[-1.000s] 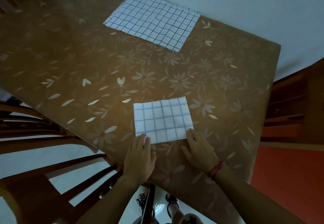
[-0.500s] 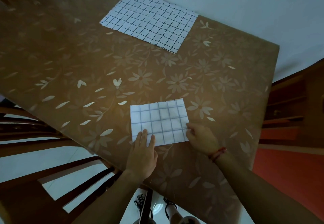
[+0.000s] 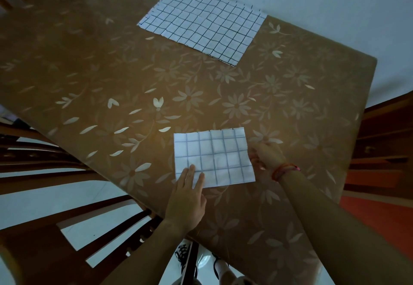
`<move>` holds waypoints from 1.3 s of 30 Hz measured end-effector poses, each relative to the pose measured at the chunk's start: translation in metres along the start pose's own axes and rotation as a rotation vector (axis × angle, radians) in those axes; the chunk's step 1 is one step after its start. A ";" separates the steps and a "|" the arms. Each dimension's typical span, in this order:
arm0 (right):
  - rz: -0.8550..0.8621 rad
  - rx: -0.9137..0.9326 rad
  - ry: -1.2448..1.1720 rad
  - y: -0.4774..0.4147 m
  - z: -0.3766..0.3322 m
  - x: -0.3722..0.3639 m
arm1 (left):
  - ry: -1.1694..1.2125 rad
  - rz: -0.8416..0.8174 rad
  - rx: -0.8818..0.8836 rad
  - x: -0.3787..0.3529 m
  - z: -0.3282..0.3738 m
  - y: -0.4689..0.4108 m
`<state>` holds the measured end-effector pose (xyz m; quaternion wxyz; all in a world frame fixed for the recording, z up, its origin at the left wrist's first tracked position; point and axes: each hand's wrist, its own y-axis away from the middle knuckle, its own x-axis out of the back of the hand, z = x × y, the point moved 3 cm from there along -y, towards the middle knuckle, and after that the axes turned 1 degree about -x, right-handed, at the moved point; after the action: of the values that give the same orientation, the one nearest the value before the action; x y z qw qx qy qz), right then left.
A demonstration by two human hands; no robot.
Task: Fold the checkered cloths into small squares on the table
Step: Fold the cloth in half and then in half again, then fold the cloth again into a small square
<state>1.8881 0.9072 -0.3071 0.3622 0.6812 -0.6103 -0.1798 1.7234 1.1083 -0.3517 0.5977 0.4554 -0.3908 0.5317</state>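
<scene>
1. Folded checkered cloth (image 3: 214, 157): a small rectangle lying flat near the near edge of the counter (image 3: 111, 72).
2. Left grip (image 3: 186, 197): fingers straight, pressing flat on the cloth's near-left corner.
3. Right grip (image 3: 266, 155): fingers curled, pinching the cloth's right edge; red bracelet (image 3: 283, 170) at the wrist.
4. Second checkered cloth (image 3: 203, 23): spread unfolded at the counter's far edge, well apart.
5. Wooden chair (image 3: 44, 251): beside the counter, left.

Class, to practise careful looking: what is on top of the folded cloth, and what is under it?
The left hand lies flat on the folded cloth's near left corner; the right hand holds its right edge. Below is the table; the inner layers are hidden.
</scene>
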 end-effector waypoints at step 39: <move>0.043 -0.185 -0.399 0.070 0.068 -0.014 | 0.015 0.049 -0.071 0.018 0.028 -0.001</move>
<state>1.7899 0.9027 -0.3054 0.2988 0.5830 -0.6651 -0.3584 1.7268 1.0867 -0.3271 0.6032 0.4203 -0.4157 0.5355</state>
